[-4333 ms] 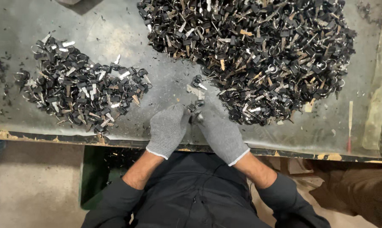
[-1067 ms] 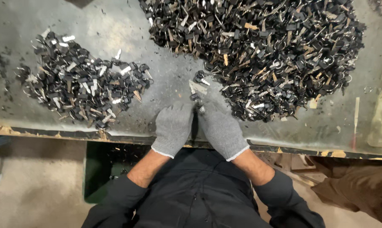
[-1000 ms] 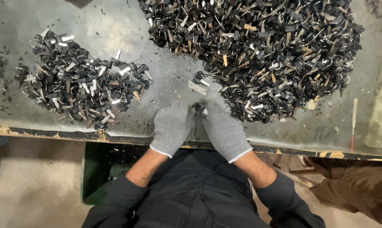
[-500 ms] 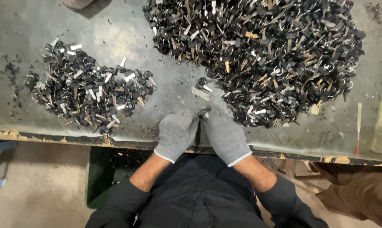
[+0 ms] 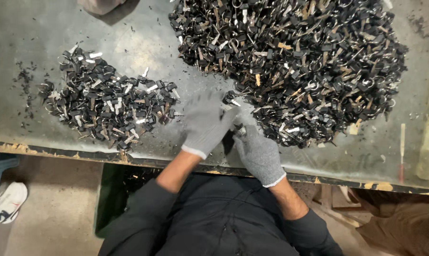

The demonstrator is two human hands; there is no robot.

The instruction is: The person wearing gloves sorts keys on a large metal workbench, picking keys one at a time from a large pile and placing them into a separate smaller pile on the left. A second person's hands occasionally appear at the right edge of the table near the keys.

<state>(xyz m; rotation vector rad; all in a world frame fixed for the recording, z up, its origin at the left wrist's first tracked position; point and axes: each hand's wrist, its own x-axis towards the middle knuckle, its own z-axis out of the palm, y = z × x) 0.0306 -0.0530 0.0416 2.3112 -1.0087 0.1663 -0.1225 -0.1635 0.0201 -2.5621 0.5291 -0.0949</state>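
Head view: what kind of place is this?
Most likely a workshop or small factory sorting bench. A worn metal table with chipped edges carries a big heap of black-headed keys and a smaller pile. Both hands, left and right, wear grey knit work gloves.

Both gloved hands meet close together: left hand [image 5: 206,124] blurred, fingers spread; right hand [image 5: 258,152] curled, knuckles up.
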